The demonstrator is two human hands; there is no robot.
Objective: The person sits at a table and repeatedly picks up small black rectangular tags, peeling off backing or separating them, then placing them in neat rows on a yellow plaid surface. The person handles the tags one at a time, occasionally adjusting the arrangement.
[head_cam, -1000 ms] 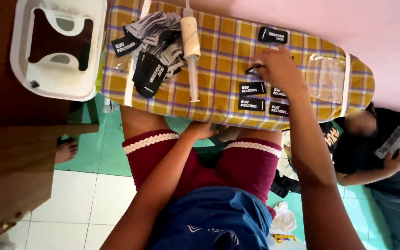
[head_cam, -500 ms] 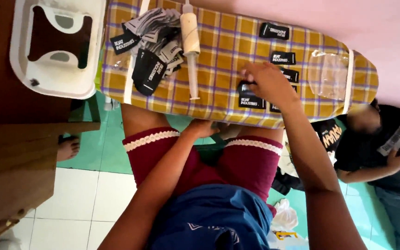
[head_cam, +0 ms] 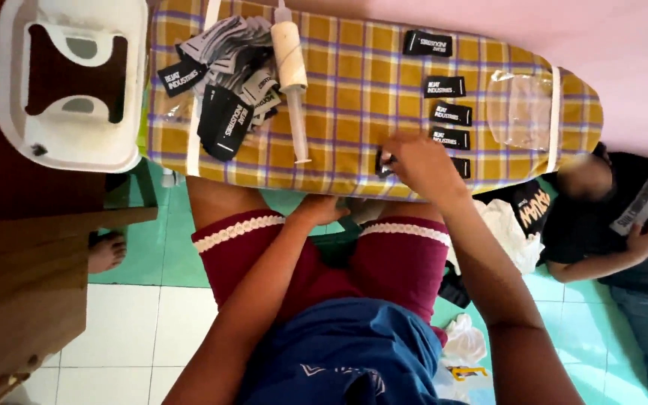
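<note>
Head view: right hand [head_cam: 423, 166] on a black label [head_cam: 385, 163] at the board's [head_cam: 354, 97] near edge.
The fingers curl down and pinch this label, the lowest in a column of labels [head_cam: 450, 114] on the yellow plaid cover. Left hand [head_cam: 324, 210] sits under the board edge, its grip hidden. A label pile [head_cam: 226, 82] and a syringe [head_cam: 291, 67] lie well left; a white tray [head_cam: 69, 82] stands beyond.

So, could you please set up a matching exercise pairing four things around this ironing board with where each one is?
Things:
1. syringe
2. pile of black labels
3. right hand
4. white tray

Places:
A. on the wooden table beside the board
B. heaped at the board's left end
C. on a label at the board's near edge
D. lying just right of the heap

Pairs: 1-D, 2-B, 3-C, 4-A
</note>
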